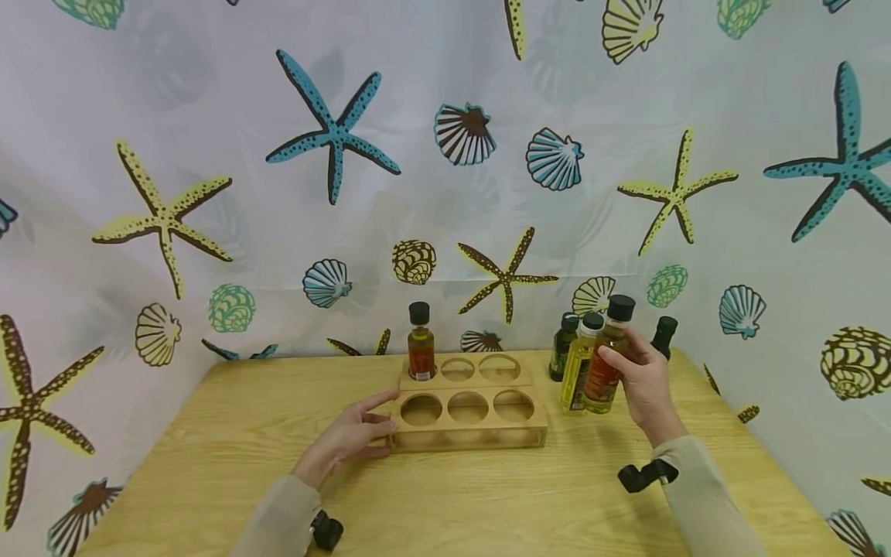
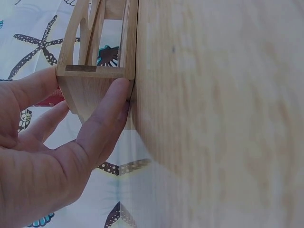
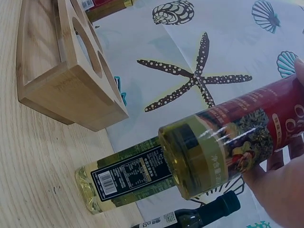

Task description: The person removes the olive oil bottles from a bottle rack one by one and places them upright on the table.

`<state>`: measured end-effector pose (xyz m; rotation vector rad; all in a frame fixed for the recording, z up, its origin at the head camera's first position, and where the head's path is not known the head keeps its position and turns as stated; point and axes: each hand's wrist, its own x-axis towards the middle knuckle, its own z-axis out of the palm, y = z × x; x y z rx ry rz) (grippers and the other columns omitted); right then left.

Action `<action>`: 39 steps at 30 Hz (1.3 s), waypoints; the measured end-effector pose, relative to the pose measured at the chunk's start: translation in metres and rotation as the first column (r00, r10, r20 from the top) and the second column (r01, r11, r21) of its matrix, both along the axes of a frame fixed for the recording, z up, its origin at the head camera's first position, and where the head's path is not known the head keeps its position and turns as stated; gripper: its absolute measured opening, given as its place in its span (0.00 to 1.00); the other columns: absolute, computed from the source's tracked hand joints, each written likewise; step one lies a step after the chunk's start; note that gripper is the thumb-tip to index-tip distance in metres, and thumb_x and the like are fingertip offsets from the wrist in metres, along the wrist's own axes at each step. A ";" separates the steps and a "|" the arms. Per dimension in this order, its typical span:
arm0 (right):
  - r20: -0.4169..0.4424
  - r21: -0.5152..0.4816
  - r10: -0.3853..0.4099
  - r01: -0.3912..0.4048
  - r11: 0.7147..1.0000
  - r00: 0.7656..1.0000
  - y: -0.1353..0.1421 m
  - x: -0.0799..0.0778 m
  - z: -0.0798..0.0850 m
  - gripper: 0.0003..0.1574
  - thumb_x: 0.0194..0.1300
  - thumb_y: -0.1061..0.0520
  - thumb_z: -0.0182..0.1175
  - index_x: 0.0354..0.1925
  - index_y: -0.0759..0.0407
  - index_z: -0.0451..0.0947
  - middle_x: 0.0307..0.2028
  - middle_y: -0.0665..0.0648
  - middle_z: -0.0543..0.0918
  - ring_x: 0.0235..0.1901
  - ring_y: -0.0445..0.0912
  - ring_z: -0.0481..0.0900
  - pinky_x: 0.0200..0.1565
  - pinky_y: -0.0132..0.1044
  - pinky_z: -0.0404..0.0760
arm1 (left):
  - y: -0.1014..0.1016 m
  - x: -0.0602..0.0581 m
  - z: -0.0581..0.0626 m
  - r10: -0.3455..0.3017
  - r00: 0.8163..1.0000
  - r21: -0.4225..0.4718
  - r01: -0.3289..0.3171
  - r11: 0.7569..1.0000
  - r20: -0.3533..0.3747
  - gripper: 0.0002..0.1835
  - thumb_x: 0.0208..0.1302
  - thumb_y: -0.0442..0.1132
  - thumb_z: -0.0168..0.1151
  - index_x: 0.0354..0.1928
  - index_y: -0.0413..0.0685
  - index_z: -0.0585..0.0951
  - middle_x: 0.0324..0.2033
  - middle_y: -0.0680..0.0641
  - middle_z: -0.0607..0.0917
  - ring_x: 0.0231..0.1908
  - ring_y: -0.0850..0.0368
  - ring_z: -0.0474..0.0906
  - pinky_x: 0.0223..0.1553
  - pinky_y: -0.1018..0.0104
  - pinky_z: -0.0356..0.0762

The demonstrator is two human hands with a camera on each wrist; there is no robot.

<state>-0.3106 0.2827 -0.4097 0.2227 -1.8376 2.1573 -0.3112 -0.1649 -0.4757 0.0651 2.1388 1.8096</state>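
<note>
My right hand [image 1: 647,379] grips an oil bottle [image 1: 604,371] with a red label and black cap. In the right wrist view, that bottle hangs tilted across the picture, its base close to a yellow oil bottle [image 3: 128,175] standing behind it. Extended fingers of my left hand [image 1: 355,433] touch the left end of a two-tier wooden bottle rack [image 1: 469,439]. Seen from the left wrist, the fingertips lie against the end panel [image 2: 90,92]. Another red-labelled bottle [image 1: 421,352] stands upright in the rack's back left hole; the other holes hold nothing.
A dark green bottle [image 1: 562,348] stands right of the rack, beside the yellow one. Partly hidden behind my right hand is another dark bottle [image 1: 664,334]. The wooden table [image 1: 244,410] meets a curtain [image 1: 390,201] printed with starfish and shells at the back and sides.
</note>
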 end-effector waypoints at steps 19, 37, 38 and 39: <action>0.049 0.007 -0.107 0.106 0.994 0.993 0.022 -0.001 -0.005 0.37 0.65 0.60 0.66 0.70 0.51 0.68 0.49 0.41 0.79 0.49 0.37 0.76 0.49 0.26 0.77 | 0.000 0.001 0.005 -0.031 0.999 0.009 0.031 0.999 -0.011 0.32 0.71 0.34 0.57 0.74 0.56 0.63 0.62 0.31 0.67 0.55 0.46 0.75 0.48 0.48 0.83; 0.143 0.150 -0.236 0.214 0.965 0.961 0.035 -0.011 -0.020 0.37 0.62 0.56 0.69 0.67 0.58 0.69 0.43 0.38 0.78 0.44 0.37 0.75 0.46 0.27 0.74 | -0.001 0.003 0.003 -0.021 1.000 0.010 0.021 1.000 -0.004 0.32 0.71 0.34 0.57 0.74 0.57 0.63 0.62 0.31 0.66 0.53 0.46 0.75 0.47 0.49 0.84; 0.154 0.164 -0.242 0.217 0.962 0.958 0.036 -0.011 -0.021 0.37 0.62 0.55 0.69 0.67 0.58 0.69 0.43 0.37 0.78 0.44 0.37 0.74 0.47 0.28 0.73 | -0.001 0.003 0.003 -0.022 1.000 0.010 0.022 1.000 -0.005 0.32 0.71 0.34 0.57 0.75 0.57 0.63 0.62 0.31 0.66 0.52 0.46 0.75 0.47 0.49 0.84; 0.165 0.174 -0.244 0.215 0.961 0.956 0.036 -0.012 -0.022 0.38 0.62 0.55 0.69 0.68 0.57 0.69 0.43 0.37 0.78 0.44 0.37 0.74 0.49 0.29 0.72 | -0.001 0.003 0.003 -0.023 1.000 0.009 0.023 1.000 -0.005 0.32 0.71 0.34 0.57 0.75 0.57 0.63 0.62 0.31 0.66 0.53 0.46 0.75 0.47 0.49 0.84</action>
